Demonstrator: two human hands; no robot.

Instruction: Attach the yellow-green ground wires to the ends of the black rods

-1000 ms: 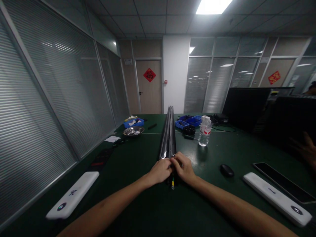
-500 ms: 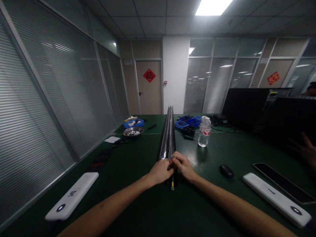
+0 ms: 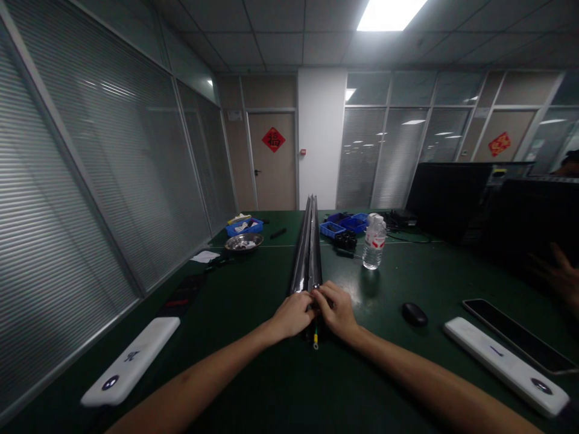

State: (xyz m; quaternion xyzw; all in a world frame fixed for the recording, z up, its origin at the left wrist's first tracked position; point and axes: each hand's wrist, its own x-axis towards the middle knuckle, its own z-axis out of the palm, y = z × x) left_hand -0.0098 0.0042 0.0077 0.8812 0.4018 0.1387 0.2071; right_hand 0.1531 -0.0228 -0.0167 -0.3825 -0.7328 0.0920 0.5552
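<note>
A long dark, shiny profile (image 3: 302,259) lies lengthwise on the green table (image 3: 253,386), pointing away from me. At its near end my left hand (image 3: 293,313) is closed, fingers curled over the end. My right hand (image 3: 337,308) is closed beside it, its fingertips pressed together at the same spot and nearly touching the left ones. What the fingertips pinch is too small and hidden to name. Below the hands hangs a short green and yellow wire with a ring terminal (image 3: 315,342).
Ahead on the left are a metal bowl (image 3: 244,243) and a blue basket (image 3: 246,227). To the right stand blue trays (image 3: 332,229), a water bottle (image 3: 374,242), a mouse (image 3: 414,314) and a white device (image 3: 504,366). Another person's hand (image 3: 561,274) shows at the far right.
My right hand has shifted slightly, its fingers now lower and flatter over the profile's end. My left hand has barely moved.
</note>
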